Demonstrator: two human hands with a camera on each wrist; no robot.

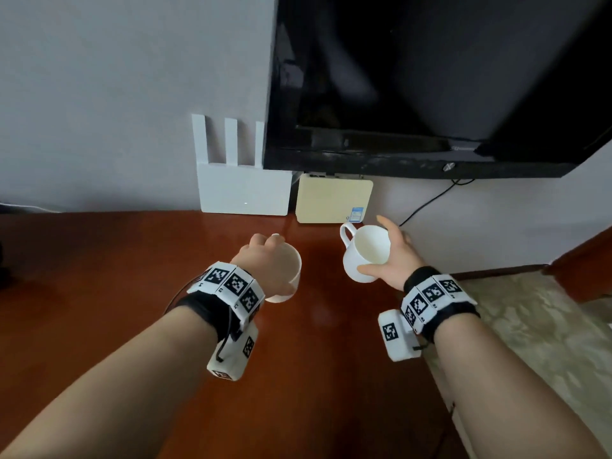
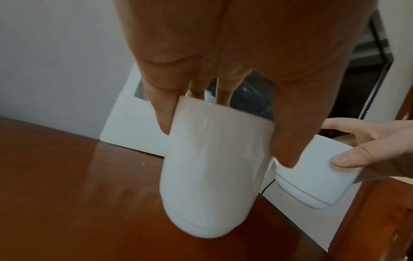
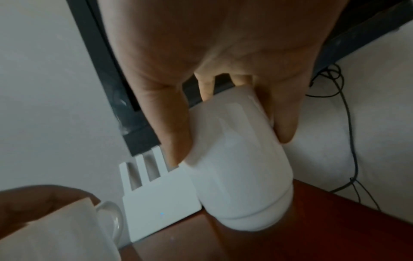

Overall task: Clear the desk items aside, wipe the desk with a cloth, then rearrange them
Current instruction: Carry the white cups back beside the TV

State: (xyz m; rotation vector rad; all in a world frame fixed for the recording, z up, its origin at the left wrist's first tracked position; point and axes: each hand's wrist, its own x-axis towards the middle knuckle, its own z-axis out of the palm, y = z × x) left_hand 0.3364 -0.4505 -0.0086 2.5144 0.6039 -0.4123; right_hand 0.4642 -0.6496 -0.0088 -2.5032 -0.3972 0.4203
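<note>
Each hand has its grip wrapped round a white mug, the left hand (image 1: 265, 260) on the left mug (image 1: 288, 276) and the right hand (image 1: 394, 256) on the right mug (image 1: 364, 253), both lifted above the counter (image 1: 132, 276), seemingly for carrying them aside before wiping.

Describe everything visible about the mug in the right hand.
The mug is plain glossy white, ceramic by its look, with a loop handle pointing left toward the other mug. It looks empty inside. The right hand grips its body, thumb on the near side and fingers round the far side. It is tilted, mouth toward the camera, held above the reddish-brown desk, apparently clear of it, in front of the beige box.
</note>
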